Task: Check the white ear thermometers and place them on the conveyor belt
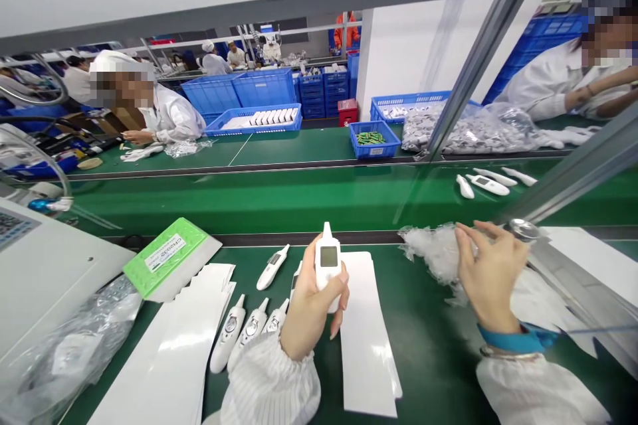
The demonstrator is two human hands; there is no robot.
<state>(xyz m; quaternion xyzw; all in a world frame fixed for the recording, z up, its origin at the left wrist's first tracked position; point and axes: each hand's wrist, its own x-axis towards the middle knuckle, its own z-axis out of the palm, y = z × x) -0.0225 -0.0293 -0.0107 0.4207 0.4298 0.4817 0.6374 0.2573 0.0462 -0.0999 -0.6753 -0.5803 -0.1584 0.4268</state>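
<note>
Right now my left hand (312, 309) is clamped round a white plastic thermometer with a grey screen (327, 259), upright above the green surface (428, 345). My right hand (491, 275) touches a heap of clear plastic bags (433, 252), grip unclear. Held one-handed, the thermometer might slip. Four more white thermometers (252, 327) lie nearby.

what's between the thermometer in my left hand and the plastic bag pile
Head view: the top of a white sheet, then bare green table, between thermometer and plastic bags.
</note>
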